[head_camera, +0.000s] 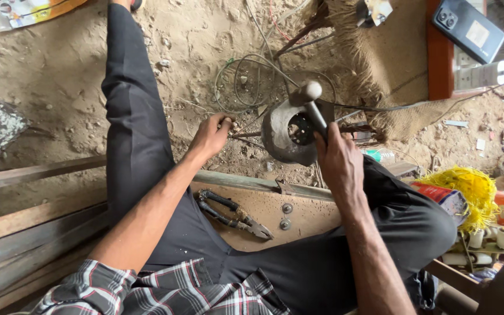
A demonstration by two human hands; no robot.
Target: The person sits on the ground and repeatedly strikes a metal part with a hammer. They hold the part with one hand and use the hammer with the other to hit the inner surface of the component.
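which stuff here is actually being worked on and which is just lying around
In hand:
- right hand grips a hammer
- round grey metal housing, under the hammer
- left hand holds a thin rod beside the housing

Lying about:
- pliers on the board between the legs
- phone
- yellow fibre bundle
- loose wire coils on the sand

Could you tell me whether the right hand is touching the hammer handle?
Touching. The head view shows the right hand with its fingers closed around the lower end of the hammer handle, no gap between them.
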